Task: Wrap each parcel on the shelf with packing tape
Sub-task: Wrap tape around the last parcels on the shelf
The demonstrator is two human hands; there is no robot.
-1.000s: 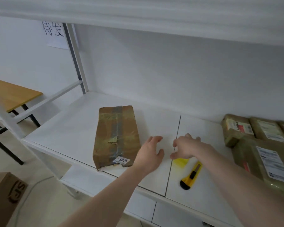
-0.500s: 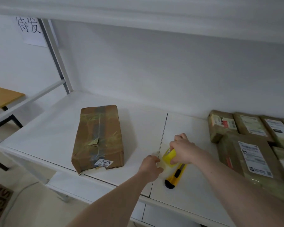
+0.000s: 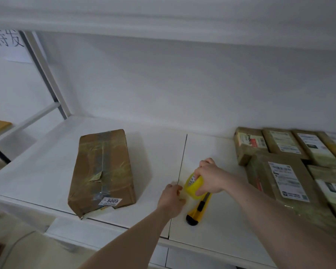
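Note:
A brown parcel (image 3: pixel 102 171) with old grey tape and a "5005" sticker lies on the white shelf (image 3: pixel 37 181), left of the middle. My right hand (image 3: pixel 209 176) grips a yellow roll of packing tape (image 3: pixel 192 186) just above the shelf. My left hand (image 3: pixel 171 199) sits right beside the roll, its fingers pinching the loose end of the tape. Several brown parcels (image 3: pixel 279 171) with white labels are stacked at the right.
A yellow and black utility knife (image 3: pixel 198 210) lies on the shelf under the roll, near the front edge. A seam (image 3: pixel 182 158) splits the shelf boards. An upper shelf hangs overhead. A white post (image 3: pixel 47 74) stands at the left.
My right hand has lifted the tape roll off the shelf. My left hand has closed in on the roll and taken its free end. The view has shifted right.

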